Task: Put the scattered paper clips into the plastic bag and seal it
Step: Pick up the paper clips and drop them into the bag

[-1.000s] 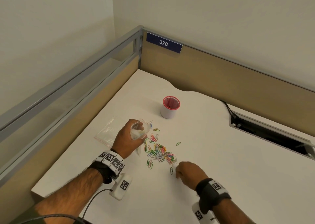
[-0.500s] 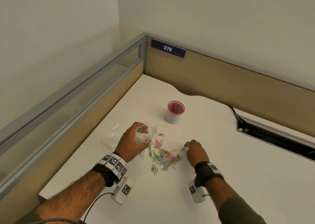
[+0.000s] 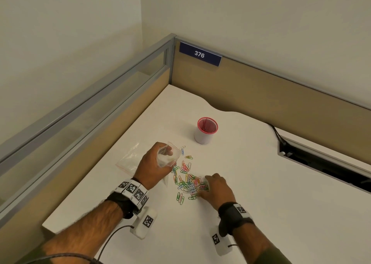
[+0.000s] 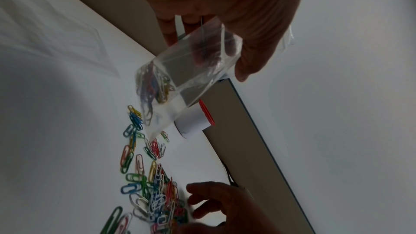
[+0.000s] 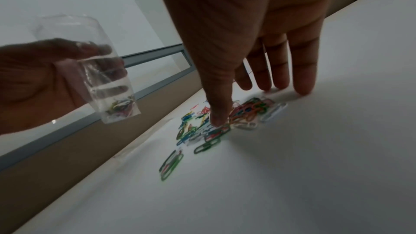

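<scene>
Right hand over paper clips (thumb touching), plastic bag held left

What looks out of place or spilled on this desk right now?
Coloured paper clips lie scattered loose on the white desk; only a few sit in the plastic bag the left hand holds. A second clear bag lies flat nearby. Nothing looks damaged.

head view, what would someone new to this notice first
The bright heap of coloured paper clips scattered mid-desk draws the eye first, with the right hand spread over its right edge, fingers straight. Just left of the heap, the left hand grips a clear plastic bag with a few clips already in its bottom. Behind them stands a white cup with a red rim.
</scene>
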Tool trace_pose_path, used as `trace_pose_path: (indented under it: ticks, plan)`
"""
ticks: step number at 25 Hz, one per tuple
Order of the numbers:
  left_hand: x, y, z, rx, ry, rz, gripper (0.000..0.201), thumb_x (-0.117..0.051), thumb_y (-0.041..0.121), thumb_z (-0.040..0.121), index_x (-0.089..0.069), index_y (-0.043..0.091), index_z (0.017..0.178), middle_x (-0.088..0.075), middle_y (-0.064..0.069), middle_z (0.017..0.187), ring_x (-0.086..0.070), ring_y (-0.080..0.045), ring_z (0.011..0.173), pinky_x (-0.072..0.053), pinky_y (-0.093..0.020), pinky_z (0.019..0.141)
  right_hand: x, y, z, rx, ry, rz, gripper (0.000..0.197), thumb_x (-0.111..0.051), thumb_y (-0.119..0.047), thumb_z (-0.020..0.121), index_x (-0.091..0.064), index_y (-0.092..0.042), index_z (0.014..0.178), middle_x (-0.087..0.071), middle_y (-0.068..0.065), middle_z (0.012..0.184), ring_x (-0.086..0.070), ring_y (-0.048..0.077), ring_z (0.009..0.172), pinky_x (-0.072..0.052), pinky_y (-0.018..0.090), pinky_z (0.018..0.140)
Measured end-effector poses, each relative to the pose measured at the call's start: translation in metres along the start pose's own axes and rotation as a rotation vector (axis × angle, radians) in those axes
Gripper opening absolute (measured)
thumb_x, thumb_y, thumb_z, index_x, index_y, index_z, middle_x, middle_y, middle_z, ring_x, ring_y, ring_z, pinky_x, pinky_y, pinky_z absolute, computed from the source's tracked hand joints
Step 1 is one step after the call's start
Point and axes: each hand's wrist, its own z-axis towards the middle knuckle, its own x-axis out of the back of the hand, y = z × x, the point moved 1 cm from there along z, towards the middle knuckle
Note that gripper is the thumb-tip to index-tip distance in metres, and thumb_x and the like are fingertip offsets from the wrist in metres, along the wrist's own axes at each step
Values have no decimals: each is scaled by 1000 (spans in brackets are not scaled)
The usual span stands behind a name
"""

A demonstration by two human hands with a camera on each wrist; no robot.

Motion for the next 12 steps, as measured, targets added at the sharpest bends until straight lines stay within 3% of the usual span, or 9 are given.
trace_pose_path:
  ticks: [2,4,7,12]
  plan:
    - [-2,0,0,-5,-4,3,42,-82,18,76,-54,23,107,-67,7,102,-62,-5,103,-43,-8,88,-7,-7,-2,37,-45,-70,66,-70,-49,75,-46,-26,132,-48,2,121,-45,23,114,-50,39,88]
    - [-4,2,1,-8,-5,4,42,-82,17,75,-55,23,107,-67,6,102,-62,-6,103,-43,-7,87,-12,-17,1,48,-28,-89,49,-64,-40,83,-50,-26,128,-49,3,118,-46,25,112,-51,39,86]
    - [-4,4,1,-9,-10,8,42,-82,16,75,-54,23,106,-67,6,102,-62,-6,102,-43,-6,85,-12,-26,10,77,37,-145,23,-49,-20,94,-57,-16,115,-54,9,113,-52,28,106,-51,39,83]
    - [-5,4,4,7,-12,3,42,-83,17,75,-54,23,105,-66,7,101,-62,-4,101,-46,-10,85,7,-24,18,-12,77,-58,17,-48,-12,92,-64,-8,97,-64,10,102,-61,27,94,-50,33,81]
